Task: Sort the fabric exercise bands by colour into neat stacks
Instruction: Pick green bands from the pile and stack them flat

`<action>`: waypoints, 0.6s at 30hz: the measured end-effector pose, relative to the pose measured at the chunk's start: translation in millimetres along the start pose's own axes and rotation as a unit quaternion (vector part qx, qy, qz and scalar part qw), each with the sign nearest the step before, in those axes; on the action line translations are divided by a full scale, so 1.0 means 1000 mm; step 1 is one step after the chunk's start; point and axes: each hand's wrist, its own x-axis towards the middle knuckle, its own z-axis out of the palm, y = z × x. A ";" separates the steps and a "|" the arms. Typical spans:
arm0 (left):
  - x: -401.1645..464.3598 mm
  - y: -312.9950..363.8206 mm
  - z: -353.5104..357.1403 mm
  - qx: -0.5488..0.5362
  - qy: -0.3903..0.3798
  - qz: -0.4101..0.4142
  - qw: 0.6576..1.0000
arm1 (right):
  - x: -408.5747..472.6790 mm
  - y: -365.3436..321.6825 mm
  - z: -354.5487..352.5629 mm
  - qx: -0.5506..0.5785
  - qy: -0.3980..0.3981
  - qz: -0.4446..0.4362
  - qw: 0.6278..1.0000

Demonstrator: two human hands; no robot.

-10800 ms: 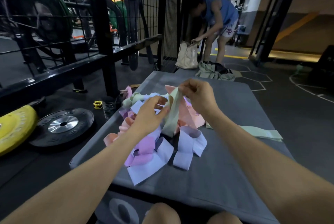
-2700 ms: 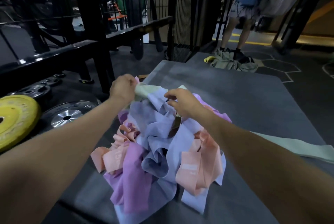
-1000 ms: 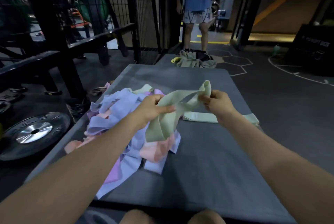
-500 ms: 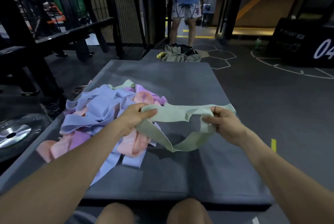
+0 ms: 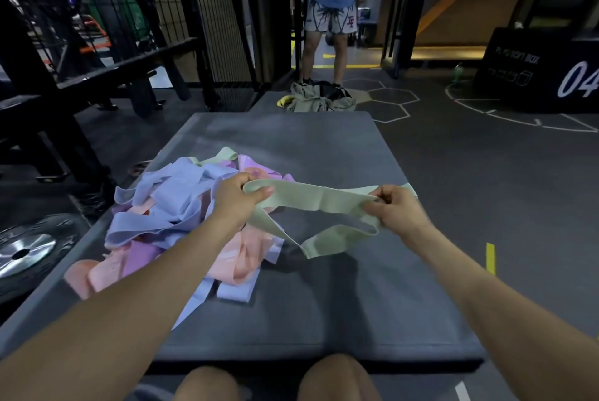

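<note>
Above the grey padded mat (image 5: 340, 303) | pale green fabric loop band (image 5: 319, 201) is being held stretched between left grip (image 5: 236, 199) and right grip (image 5: 393, 209), both pinching it | tangled lilac, pink and purple band heap (image 5: 181, 216) is lying unsorted at left; most sorting is judged outstanding

Large white "04" is being shown on the black box (image 5: 538, 73) at far right. Smaller text above it is partly legible, ending in "BOX". A small logo on the standing person's shorts (image 5: 330, 20) is too small to be read.

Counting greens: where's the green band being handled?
The green band is stretched between the left hand and right hand, above the grey mat, right of the mixed pile.
</note>
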 end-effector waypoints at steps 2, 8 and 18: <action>-0.002 0.000 0.004 0.005 -0.012 0.024 1.000 | 0.003 0.003 0.008 -0.030 0.087 -0.007 0.996; -0.004 -0.007 0.017 -0.036 -0.126 0.022 0.991 | 0.001 0.014 0.018 -0.060 0.102 0.016 0.993; -0.038 -0.006 0.074 0.082 -0.288 -0.064 0.952 | -0.011 0.006 0.012 -0.121 0.035 -0.060 0.990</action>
